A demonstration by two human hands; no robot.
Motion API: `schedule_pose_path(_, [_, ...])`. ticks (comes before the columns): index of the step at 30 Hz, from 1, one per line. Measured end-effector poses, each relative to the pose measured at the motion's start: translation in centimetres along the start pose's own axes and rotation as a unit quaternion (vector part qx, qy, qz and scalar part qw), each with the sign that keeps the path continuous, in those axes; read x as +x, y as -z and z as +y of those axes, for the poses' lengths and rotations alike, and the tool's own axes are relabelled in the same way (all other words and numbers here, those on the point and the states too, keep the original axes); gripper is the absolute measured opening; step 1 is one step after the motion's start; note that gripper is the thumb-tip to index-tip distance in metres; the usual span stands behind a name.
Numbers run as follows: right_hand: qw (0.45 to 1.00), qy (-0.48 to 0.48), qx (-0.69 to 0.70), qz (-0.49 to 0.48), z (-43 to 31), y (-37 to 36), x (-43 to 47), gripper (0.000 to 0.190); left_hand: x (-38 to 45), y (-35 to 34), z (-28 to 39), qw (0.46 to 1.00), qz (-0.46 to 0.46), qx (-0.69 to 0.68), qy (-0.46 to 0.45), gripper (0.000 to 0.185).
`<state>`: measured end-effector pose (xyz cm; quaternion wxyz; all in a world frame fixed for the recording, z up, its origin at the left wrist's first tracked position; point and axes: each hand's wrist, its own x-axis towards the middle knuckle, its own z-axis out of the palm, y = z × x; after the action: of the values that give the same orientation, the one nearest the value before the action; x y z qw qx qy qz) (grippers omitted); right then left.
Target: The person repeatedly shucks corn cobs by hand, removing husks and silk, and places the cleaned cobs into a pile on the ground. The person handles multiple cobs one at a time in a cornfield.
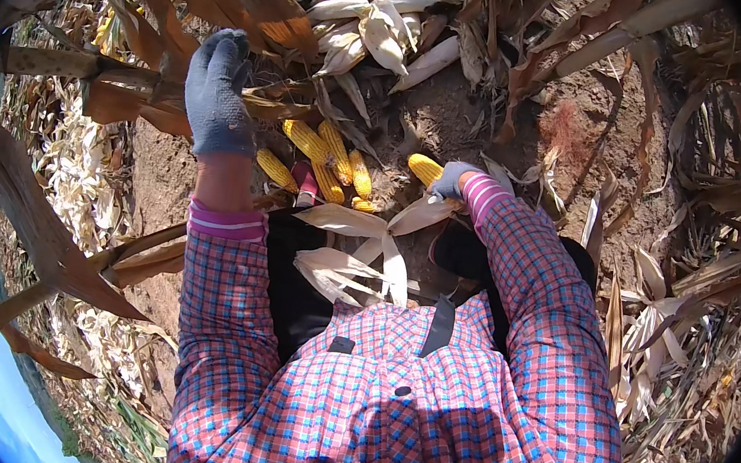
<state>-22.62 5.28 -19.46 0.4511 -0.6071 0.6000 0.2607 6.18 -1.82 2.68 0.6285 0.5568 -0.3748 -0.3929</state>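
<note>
My right hand point(453, 180), in a grey work glove, grips a bare yellow ear of corn point(424, 168) just above the ground. Pale, peeled-back husk leaves point(419, 215) spread below this hand; whether they still join the ear is hidden. To the left, my left hand point(218, 91) is raised beside dry corn leaves, its gloved back towards me. Its palm and thumb are out of sight, so any hold is unclear. Several husked yellow ears point(315, 145) lie in a loose heap on the soil between my hands, close to my shoe point(305, 182).
Ahead lies a pile of corn ears in pale husks point(375, 24). Dry cornstalks point(634, 35) lean in at the upper right, and another stalk point(65, 65) crosses at the left. A broad brown leaf point(35, 197) hangs nearby. Husk litter point(658, 322) covers the ground at the right.
</note>
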Motion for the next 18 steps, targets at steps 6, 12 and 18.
schedule_pose_path(6, [0.995, 0.05, 0.042, -0.069, -4.4, -1.2, 3.7, 0.053, -0.5, 1.9, 1.0, 1.0, -0.014, -0.02, -0.001, 0.027])
schedule_pose_path(12, [0.981, 0.182, 0.065, -0.029, -15.8, -1.9, 2.3, 0.07, -1.1, 3.0, 1.6, 0.998, -0.015, -0.052, 0.011, 0.028])
schedule_pose_path(18, [0.981, 0.182, 0.054, 0.027, -18.0, -2.9, 5.1, 0.054, -0.4, 4.4, 0.6, 0.999, 0.001, -0.038, 0.033, 0.029])
